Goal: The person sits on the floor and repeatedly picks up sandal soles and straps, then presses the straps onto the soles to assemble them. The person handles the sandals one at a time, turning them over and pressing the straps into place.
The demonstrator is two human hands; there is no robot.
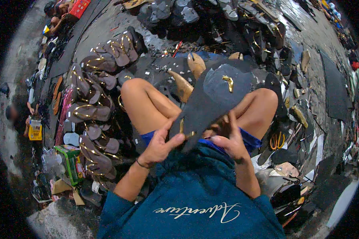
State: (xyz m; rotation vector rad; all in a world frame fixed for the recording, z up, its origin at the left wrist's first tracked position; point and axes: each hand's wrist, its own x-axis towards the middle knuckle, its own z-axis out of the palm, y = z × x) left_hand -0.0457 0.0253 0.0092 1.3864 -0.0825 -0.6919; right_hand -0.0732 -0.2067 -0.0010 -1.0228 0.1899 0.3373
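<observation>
Across my lap lies a dark grey board or slab (pixel 195 107), its far end covered with a worn, paler patch (pixel 215 85). A short bent gold strap (pixel 228 83) rests on that patch. At the near left edge of the slab, my left hand (pixel 159 144) is closed, thumb and fingers around a gold sandal strap (pixel 182 126); what lies beneath the strap blends into the dark slab. My right hand (pixel 230 139) is beside the slab's near right edge, thumb and fingers apart. Part of its fingers is in shadow, and no held thing shows there.
Several brown sandals with gold straps (pixel 95 111) are spread on my left. Pale wooden horn-shaped pieces (pixel 182 87) stick out beyond the slab. Orange-handled scissors (pixel 277 140) lie on my right among scraps. Dark soles (pixel 159 12) are heaped ahead. A green box (pixel 70 165) stands near left.
</observation>
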